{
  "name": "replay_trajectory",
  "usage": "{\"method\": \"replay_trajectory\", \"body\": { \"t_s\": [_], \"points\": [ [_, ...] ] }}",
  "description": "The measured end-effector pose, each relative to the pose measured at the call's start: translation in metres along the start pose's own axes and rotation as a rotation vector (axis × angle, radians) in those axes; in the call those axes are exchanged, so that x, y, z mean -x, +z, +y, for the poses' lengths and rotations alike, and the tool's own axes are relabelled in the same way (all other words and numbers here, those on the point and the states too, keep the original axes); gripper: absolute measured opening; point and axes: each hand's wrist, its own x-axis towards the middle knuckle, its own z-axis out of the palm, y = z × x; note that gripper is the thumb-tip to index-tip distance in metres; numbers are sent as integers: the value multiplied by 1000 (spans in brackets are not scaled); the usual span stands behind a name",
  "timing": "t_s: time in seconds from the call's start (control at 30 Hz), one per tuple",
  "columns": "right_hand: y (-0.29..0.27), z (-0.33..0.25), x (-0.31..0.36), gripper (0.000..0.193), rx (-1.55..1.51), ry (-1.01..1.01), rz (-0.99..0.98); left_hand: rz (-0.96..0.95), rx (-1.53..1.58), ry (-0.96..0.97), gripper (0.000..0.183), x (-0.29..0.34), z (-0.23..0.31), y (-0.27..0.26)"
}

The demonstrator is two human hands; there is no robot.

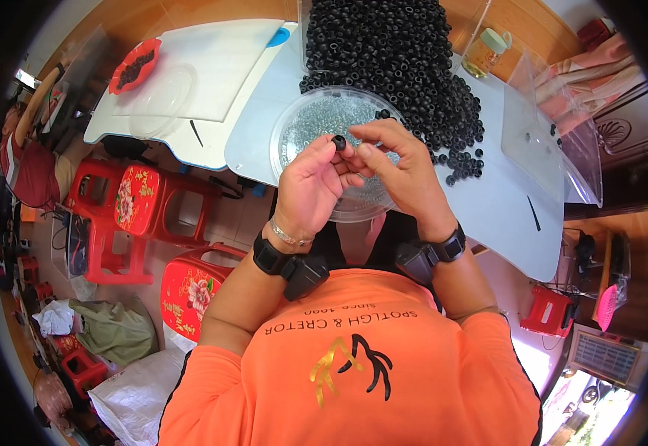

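Between the thumb and fingertips of my left hand [309,178] is a small black ring-shaped part [339,142] with a hole in it. Close beside it, my right hand [405,171] has its thumb and fingers bent together; whatever they pinch, if anything, is too small to make out. Both hands are over a round clear plastic tub [275,141] that holds many tiny clear pieces. Just beyond, a big heap of similar black parts [383,52] spreads over the table, with one or two lying near the tub's far right rim.
Pale tables [264,111] carry a red dish [135,67] of small dark pieces and a clear lid [164,100] at left. At right stand a bottle with a green lid [487,52] and a clear plastic bin [573,160]. Red stools [145,201] and another person [37,163] are at left.
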Motion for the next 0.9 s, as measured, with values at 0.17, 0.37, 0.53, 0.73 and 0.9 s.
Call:
{"method": "replay_trajectory", "body": {
  "t_s": [0.17,0.37,0.53,0.73,0.9],
  "points": [
    [-8,-4,0,17,-53,48,-156,-32,-196,37,24,8,2,5],
    [-4,-7,7,18,-232,309,-131,36,-189,30,24,17,5,10],
    [-4,-4,9,16,-121,128,-28,57,-215,10,22,23,9,3],
    [0,-20,11,10,58,-30,-1,73,-253,-55,22,27,-1,14],
    [0,-24,13,5,216,-141,3,102,-265,-66,21,28,-4,14]
  ]
}}
